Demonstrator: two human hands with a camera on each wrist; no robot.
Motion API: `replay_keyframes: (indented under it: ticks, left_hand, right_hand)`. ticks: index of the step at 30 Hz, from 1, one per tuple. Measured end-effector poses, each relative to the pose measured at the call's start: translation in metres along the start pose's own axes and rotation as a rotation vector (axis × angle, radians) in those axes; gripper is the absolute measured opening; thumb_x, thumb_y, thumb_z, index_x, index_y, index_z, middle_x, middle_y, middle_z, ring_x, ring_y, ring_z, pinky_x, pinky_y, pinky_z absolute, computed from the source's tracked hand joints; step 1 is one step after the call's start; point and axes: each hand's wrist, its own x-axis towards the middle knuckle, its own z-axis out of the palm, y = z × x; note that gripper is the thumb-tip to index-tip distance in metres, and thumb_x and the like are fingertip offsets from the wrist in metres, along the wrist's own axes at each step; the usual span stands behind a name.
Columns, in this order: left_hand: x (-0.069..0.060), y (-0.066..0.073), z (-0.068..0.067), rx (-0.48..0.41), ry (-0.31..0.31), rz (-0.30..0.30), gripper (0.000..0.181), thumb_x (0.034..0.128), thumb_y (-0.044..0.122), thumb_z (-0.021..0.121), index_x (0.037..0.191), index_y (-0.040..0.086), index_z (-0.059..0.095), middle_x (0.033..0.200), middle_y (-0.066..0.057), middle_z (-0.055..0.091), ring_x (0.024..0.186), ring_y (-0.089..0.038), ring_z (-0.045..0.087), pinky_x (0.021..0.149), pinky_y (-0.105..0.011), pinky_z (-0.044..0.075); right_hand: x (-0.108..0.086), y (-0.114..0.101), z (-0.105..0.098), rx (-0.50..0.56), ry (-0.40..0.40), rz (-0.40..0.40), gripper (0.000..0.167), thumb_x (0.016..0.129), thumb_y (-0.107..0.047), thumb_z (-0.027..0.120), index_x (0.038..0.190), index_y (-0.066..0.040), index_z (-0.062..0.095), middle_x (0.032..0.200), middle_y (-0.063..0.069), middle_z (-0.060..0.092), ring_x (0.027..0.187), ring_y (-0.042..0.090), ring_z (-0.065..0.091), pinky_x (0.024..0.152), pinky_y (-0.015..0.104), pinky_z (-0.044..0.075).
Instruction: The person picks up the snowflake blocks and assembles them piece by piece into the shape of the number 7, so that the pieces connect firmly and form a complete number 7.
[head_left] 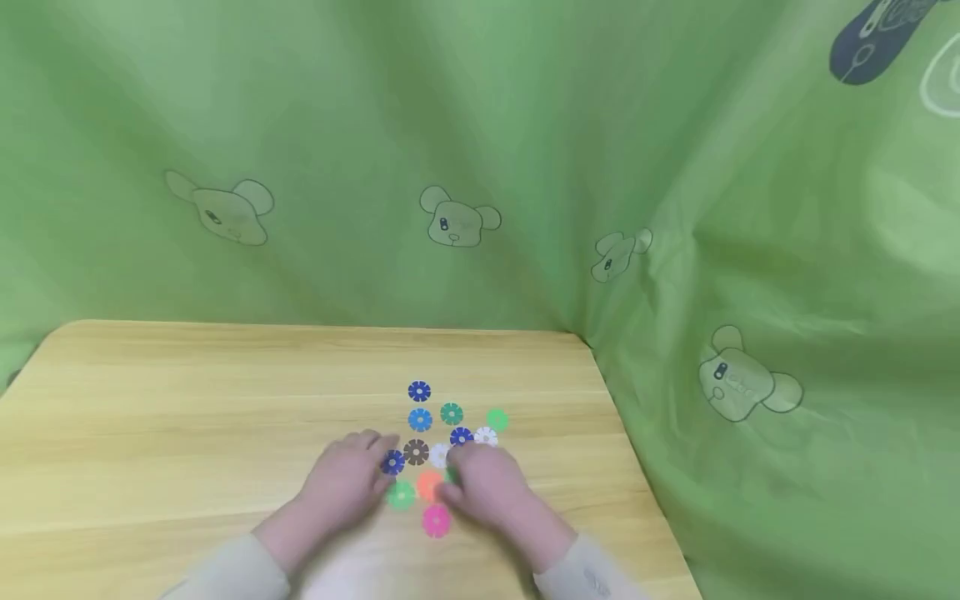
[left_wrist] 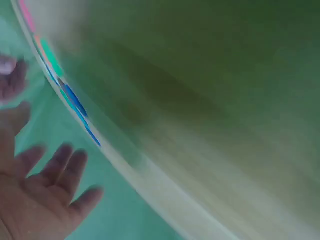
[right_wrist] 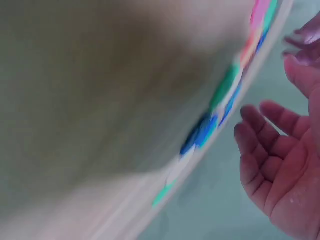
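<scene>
Flat, notched plastic flower discs in several colours lie on the wooden table in the head view. My left hand point(head_left: 347, 479) is at their left side, its fingers relaxed beside a dark blue disc point(head_left: 387, 463). On the other side my right hand point(head_left: 491, 485) hovers low, partly covering a white disc point(head_left: 437, 457) and a green one. An orange disc point(head_left: 429, 487), a light green disc point(head_left: 401, 502) and a pink disc point(head_left: 430, 522) lie between the hands. Both wrist views show loosely bent fingers with nothing in them; whether they touch the discs cannot be told.
Farther back lie a brown disc point(head_left: 408, 454), a bright blue disc point(head_left: 412, 420), a teal disc point(head_left: 445, 414) and another dark blue disc point(head_left: 412, 391). A green curtain point(head_left: 337, 125) with bear faces hangs behind and right of the wooden table point(head_left: 187, 417).
</scene>
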Motion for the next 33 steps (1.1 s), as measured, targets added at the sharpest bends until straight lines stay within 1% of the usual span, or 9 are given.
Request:
replay_keyframes:
  ticks: [2,5,10,16,20,23,26,29,33]
  left_hand:
    - [-0.001,0.008,0.004,-0.022,-0.06,0.004,0.052,0.0945,0.033,0.079,0.139,0.008,0.067,0.127,-0.015,0.068,0.114,-0.034,0.065,0.1,-0.055,0.056]
    - [-0.002,0.015,0.008,0.02,-0.117,0.013,0.043,0.0927,0.033,0.08,0.13,0.013,0.074,0.119,-0.012,0.068,0.105,-0.03,0.064,0.091,-0.049,0.059]
    - [-0.004,0.019,0.01,0.086,-0.096,0.028,0.03,0.0881,0.033,0.084,0.112,0.015,0.079,0.107,-0.007,0.067,0.094,-0.024,0.062,0.084,-0.044,0.059]
    - [-0.008,0.021,0.01,0.076,-0.082,0.033,0.033,0.0869,0.032,0.085,0.111,0.012,0.078,0.108,-0.008,0.068,0.095,-0.025,0.063,0.085,-0.044,0.06]
    - [-0.01,0.023,0.01,0.025,-0.089,-0.006,0.038,0.0849,0.031,0.087,0.111,0.006,0.076,0.111,-0.012,0.069,0.098,-0.028,0.064,0.089,-0.047,0.061]
    - [-0.01,0.024,0.012,-0.036,-0.086,-0.037,0.04,0.082,0.027,0.089,0.109,0.002,0.074,0.104,-0.01,0.067,0.093,-0.026,0.062,0.087,-0.046,0.061]
    - [-0.009,0.024,0.012,-0.11,-0.096,-0.068,0.034,0.0809,0.019,0.09,0.103,0.003,0.07,0.095,-0.005,0.064,0.087,-0.023,0.06,0.084,-0.046,0.06]
    - [-0.009,0.026,0.01,-0.205,-0.129,-0.104,0.023,0.0836,0.01,0.085,0.097,0.008,0.067,0.086,0.001,0.062,0.079,-0.019,0.059,0.077,-0.042,0.059]
    - [-0.012,0.026,0.007,-0.332,-0.159,-0.142,0.015,0.0912,0.003,0.074,0.091,0.014,0.063,0.076,0.007,0.057,0.069,-0.012,0.055,0.068,-0.035,0.056]
  right_hand:
    - [-0.007,-0.01,0.001,-0.001,-0.085,-0.017,0.035,0.095,-0.048,0.076,0.085,-0.017,0.064,0.072,-0.01,0.055,0.063,0.008,0.052,0.06,0.025,0.052]
    - [-0.014,-0.02,0.008,-0.024,-0.125,-0.023,0.031,0.095,-0.045,0.078,0.086,-0.017,0.066,0.072,-0.012,0.054,0.063,0.005,0.049,0.059,0.023,0.051]
    - [-0.015,-0.025,0.017,-0.041,-0.084,-0.022,0.02,0.096,-0.034,0.078,0.089,-0.017,0.071,0.075,-0.01,0.055,0.066,0.005,0.05,0.063,0.024,0.052]
    - [-0.021,-0.026,0.018,0.014,-0.103,-0.006,0.028,0.092,-0.042,0.081,0.089,-0.016,0.072,0.075,-0.011,0.052,0.065,0.005,0.047,0.062,0.024,0.051]
    - [-0.023,-0.028,0.018,0.033,-0.101,-0.006,0.022,0.091,-0.036,0.082,0.089,-0.016,0.073,0.076,-0.01,0.052,0.066,0.005,0.047,0.063,0.024,0.051]
    - [-0.023,-0.031,0.018,0.097,-0.107,0.019,0.02,0.091,-0.029,0.083,0.094,-0.013,0.07,0.079,-0.009,0.054,0.068,0.005,0.049,0.065,0.024,0.053]
    - [-0.021,-0.034,0.017,0.197,-0.124,0.071,0.024,0.09,-0.023,0.083,0.104,-0.01,0.069,0.084,-0.007,0.059,0.074,0.007,0.054,0.072,0.027,0.058]
    - [-0.02,-0.034,0.018,0.274,-0.135,0.123,0.034,0.087,-0.019,0.084,0.114,-0.005,0.069,0.094,-0.003,0.065,0.083,0.011,0.061,0.081,0.032,0.061]
    - [-0.022,-0.028,0.02,0.391,-0.133,0.147,0.023,0.086,-0.017,0.086,0.102,-0.008,0.072,0.089,-0.004,0.064,0.08,0.012,0.061,0.077,0.031,0.06]
